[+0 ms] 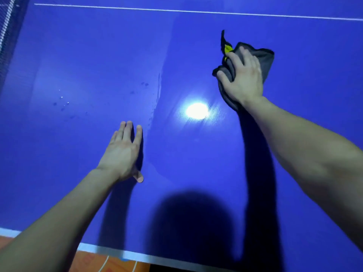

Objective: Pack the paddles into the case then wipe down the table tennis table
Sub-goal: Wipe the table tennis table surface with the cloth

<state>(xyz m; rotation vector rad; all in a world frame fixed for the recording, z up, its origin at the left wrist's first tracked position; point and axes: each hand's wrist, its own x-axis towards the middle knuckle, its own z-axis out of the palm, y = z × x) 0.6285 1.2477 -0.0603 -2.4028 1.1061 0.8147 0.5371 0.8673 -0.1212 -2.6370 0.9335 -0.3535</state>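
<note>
Head view: two hands, left hand (pixel 122 152) and right hand (pixel 242 79); one cloth (pixel 263 59).

my left hand (pixel 122 152) lies flat on the table (pixel 78 55), near its front edge. my right hand (pixel 242 77) presses on the cloth (pixel 263 61) farther back and to the right. water drops (pixel 62 104) sit left of my left hand; the net (pixel 6 26) stands far left.

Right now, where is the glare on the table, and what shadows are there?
Head view: a bright round glare spot on the blue table, between the left hand and the right hand pressing the cloth; dark arm and head shadows lie nearer the edge.
</note>
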